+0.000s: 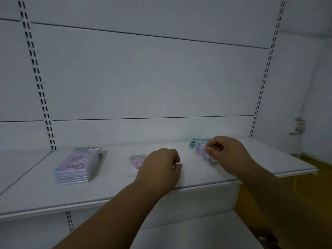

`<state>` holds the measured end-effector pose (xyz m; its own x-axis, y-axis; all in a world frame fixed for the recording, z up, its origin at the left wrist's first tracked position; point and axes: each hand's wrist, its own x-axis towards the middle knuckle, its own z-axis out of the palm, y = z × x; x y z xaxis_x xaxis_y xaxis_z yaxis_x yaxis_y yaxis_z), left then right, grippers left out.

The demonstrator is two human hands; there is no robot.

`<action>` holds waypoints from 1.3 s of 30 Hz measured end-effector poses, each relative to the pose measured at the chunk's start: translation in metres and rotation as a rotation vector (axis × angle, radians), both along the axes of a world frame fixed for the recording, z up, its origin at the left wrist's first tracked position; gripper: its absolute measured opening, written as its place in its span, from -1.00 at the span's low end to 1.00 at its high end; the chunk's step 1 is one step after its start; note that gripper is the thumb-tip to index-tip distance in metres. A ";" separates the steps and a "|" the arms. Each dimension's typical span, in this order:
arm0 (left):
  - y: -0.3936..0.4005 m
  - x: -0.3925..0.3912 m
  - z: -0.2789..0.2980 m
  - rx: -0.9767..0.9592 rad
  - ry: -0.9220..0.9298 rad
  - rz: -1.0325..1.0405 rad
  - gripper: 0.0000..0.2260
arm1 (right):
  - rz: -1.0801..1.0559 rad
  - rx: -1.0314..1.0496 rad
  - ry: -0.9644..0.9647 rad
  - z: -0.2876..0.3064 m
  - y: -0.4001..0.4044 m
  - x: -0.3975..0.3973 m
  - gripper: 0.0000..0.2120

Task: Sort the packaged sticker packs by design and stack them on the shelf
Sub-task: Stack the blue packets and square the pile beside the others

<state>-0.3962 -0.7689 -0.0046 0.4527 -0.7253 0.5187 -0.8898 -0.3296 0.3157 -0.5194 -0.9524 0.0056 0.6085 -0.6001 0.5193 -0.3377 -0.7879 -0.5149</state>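
On the white shelf (pixel 116 187) lies a neat stack of purple sticker packs (pixel 76 167) with a cartoon animal, at the left. A small pile of pink packs (pixel 135 163) sits mid-shelf, partly hidden behind my left hand (pixel 158 168). That hand hovers over the shelf with its fingers curled and nothing visibly in them. At the right, a pile of packs with teal headers (pixel 200 150) lies on the shelf. My right hand (pixel 226 150) pinches packs at the top of this pile, hiding its right side.
The white back panel (pixel 143 78) has slotted uprights at left and right. A lower white shelf (pixel 197 234) juts out below. An orange-yellow floor or fixture (pixel 287 194) shows at the right, beside the shelf's end.
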 end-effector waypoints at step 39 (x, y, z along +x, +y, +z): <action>-0.139 -0.030 -0.011 -0.266 0.877 -0.136 -0.69 | 0.456 0.835 -0.118 -0.023 -0.089 0.011 -0.80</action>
